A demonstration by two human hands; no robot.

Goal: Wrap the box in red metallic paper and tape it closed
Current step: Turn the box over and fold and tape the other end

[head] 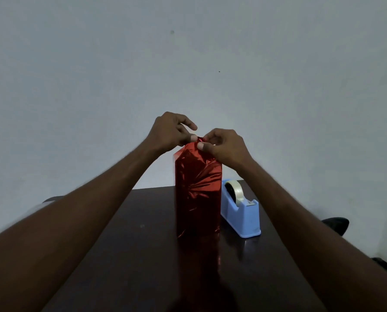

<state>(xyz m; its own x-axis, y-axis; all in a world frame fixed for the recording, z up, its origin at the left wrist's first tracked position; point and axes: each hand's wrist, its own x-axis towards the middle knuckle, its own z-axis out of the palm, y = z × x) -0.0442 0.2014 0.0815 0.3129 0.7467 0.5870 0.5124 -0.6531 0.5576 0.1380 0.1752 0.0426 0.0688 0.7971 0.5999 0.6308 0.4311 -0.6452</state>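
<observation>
A tall box covered in red metallic paper [198,194] stands upright on the dark table [143,244]. Both hands meet at its top end. My left hand [170,131] pinches the gathered paper at the top from the left, thumb against fingers. From the right, my right hand [224,146] pinches the same paper tip, its thumb pressed on the fold. The box itself is hidden under the paper.
A blue tape dispenser [242,212] with a roll of clear tape [234,190] stands right beside the box, on its right. A plain wall rises behind the table. A dark chair part [336,224] shows at the right edge.
</observation>
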